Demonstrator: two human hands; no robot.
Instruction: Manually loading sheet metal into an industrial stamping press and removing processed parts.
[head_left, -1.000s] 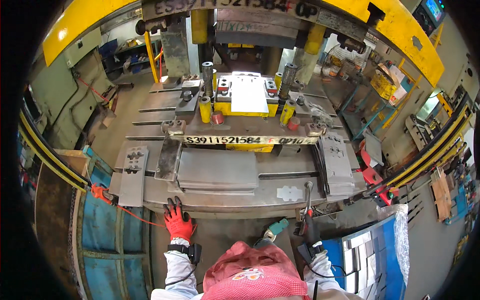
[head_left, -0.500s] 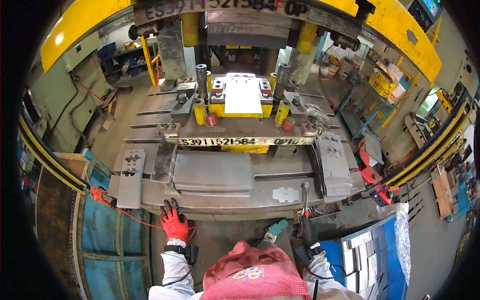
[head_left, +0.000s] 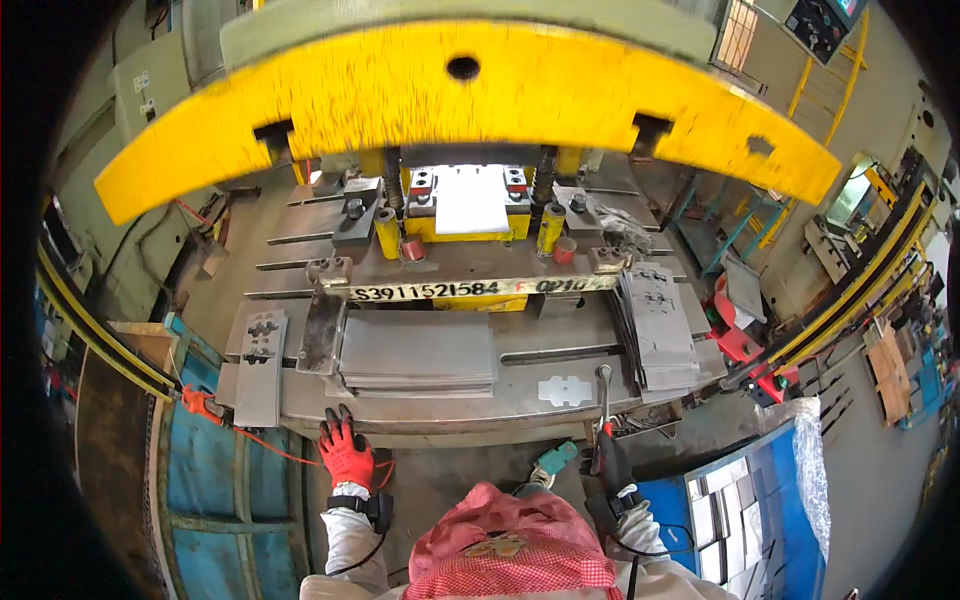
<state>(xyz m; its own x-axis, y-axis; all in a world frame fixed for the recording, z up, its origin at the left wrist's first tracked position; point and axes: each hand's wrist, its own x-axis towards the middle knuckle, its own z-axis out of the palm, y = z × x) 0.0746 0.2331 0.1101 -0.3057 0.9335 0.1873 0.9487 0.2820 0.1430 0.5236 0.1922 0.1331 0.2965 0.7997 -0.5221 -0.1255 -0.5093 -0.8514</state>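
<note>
My left hand, in a red glove with dark fingertips, rests at the front edge of the press table. Its fingers are stretched out and hold nothing. My right hand, looking dark-gloved, is closed round the lower end of a slim metal rod tool with a rounded head. The rod points away from me over the table edge, beside a small notched metal plate. Farther back, a bright sheet-metal blank lies on the lower die, under the yellow press ram.
Flat sheets are stacked centre-left on the table, notched parts are piled at the right, and another narrow pile lies at the left. A blue bin with metal pieces stands at my right. Guide posts flank the die.
The yellow ram has come down, covering the upper die and much of the background. My hands stay nearly in place; the whole view has shifted slightly.
</note>
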